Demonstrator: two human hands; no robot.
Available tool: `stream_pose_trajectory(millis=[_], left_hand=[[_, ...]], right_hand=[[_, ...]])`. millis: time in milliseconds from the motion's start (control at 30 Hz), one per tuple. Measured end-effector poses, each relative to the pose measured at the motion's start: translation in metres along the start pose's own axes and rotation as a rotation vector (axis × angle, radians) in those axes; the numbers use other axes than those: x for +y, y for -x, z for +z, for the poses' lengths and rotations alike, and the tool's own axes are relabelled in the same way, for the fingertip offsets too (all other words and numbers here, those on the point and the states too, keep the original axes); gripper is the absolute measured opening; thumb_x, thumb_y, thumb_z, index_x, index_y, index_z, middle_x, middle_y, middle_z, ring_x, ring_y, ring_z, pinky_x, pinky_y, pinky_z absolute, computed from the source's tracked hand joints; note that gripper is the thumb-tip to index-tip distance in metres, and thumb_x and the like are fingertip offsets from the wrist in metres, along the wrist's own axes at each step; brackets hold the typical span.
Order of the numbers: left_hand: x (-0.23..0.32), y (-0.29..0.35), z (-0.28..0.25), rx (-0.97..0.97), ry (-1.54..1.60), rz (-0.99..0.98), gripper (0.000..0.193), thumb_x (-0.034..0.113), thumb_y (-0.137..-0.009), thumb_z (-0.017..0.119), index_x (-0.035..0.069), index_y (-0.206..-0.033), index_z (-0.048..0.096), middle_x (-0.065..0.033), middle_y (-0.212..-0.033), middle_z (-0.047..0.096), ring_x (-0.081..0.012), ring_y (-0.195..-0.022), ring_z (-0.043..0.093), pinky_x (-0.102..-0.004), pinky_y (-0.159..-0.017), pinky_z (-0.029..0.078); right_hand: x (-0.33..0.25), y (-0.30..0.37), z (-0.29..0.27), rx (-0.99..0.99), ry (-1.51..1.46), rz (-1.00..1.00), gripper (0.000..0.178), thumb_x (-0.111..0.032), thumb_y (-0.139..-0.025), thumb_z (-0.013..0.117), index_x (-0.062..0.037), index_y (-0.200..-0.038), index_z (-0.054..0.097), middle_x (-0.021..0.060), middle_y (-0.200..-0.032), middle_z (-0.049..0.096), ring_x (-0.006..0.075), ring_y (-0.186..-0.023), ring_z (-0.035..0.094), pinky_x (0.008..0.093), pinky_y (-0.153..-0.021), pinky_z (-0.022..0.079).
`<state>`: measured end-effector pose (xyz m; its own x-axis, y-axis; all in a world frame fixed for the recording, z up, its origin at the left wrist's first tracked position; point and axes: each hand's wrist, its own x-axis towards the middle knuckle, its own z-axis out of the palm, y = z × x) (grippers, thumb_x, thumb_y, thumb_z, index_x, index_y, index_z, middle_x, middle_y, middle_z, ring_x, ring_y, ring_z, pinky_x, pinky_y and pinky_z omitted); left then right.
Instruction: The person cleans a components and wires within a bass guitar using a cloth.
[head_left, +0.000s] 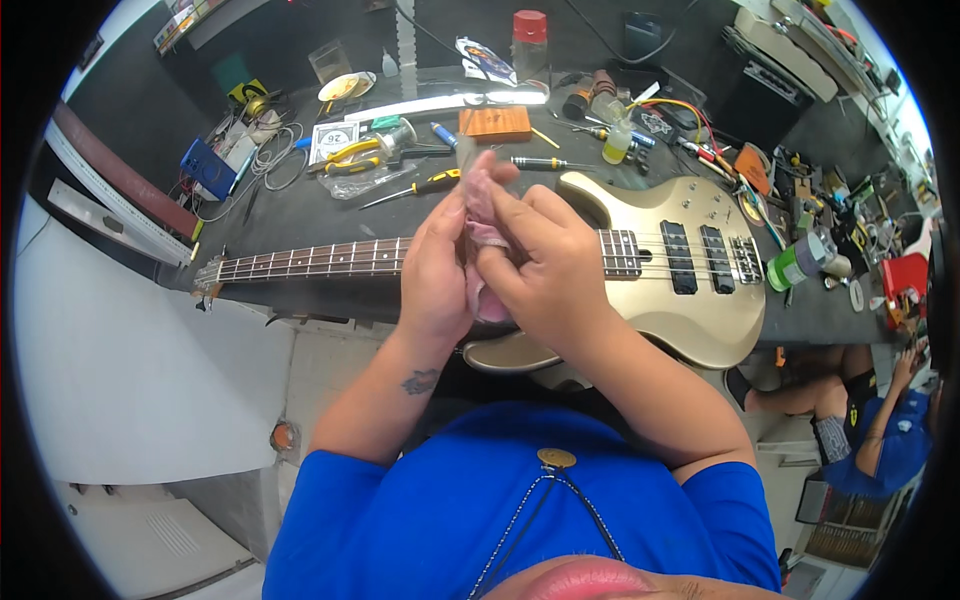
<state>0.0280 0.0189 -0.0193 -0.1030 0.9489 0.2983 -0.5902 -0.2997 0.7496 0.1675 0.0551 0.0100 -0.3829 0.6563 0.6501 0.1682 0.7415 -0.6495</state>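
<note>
Both of my hands meet over the neck of a gold electric bass guitar (pixel 655 315), raised in front of it. Between them is a crumpled pink cloth (pixel 482 237). My right hand (pixel 552 262) is closed, its fingers bunched on the cloth. On the other side, my left hand (pixel 434 262) presses the cloth with its palm and fingers, and part of its grip is hidden. The bass lies flat, strings up, with its headstock (pixel 208 277) to the left and its body to the right. Black pickups (pixel 679 257) sit under the strings.
The dark workbench (pixel 300 225) carries yellow-handled pliers (pixel 355 150), screwdrivers (pixel 415 186), a wooden block (pixel 497 124) and a bottle of yellow liquid (pixel 617 143). A green-labelled bottle (pixel 795 260) stands beside the bass body. Another person (pixel 870 420) sits at the right.
</note>
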Motion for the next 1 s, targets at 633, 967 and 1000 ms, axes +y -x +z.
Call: stream_pose_trajectory(millis=[633,967,1000], left_hand=[[0.002,0.008,0.018,0.08,0.278,-0.095,0.058,0.039,-0.119,0.021,0.007,-0.166,0.031,-0.0126,-0.172,0.035,-0.031,-0.155,0.038,-0.0466,-0.128,0.033],[0.013,0.007,0.01,0.024,0.268,-0.133,0.055,0.035,-0.119,0.024,0.004,-0.164,0.034,-0.0174,-0.168,0.039,-0.0402,-0.15,0.045,-0.0519,-0.125,0.038],[0.014,0.009,0.006,-0.01,0.334,-0.124,0.055,0.034,-0.119,0.025,0.003,-0.163,0.035,-0.0179,-0.166,0.042,-0.0372,-0.148,0.047,-0.0509,-0.125,0.039]], right_hand=[[-0.009,0.003,0.003,-0.042,0.226,-0.095,0.048,-0.015,-0.086,0.073,-0.0018,-0.132,0.071,0.0108,-0.099,0.068,0.032,-0.08,0.072,0.0406,-0.067,0.06],[0.001,0.005,0.008,0.015,0.237,-0.241,0.048,-0.01,-0.082,0.076,-0.0027,-0.129,0.073,0.0121,-0.102,0.072,0.0322,-0.083,0.073,0.0404,-0.071,0.061],[0.002,0.006,0.004,-0.064,0.259,-0.244,0.048,-0.011,-0.082,0.076,-0.0035,-0.129,0.073,0.011,-0.097,0.07,0.0315,-0.08,0.072,0.0399,-0.069,0.06]])
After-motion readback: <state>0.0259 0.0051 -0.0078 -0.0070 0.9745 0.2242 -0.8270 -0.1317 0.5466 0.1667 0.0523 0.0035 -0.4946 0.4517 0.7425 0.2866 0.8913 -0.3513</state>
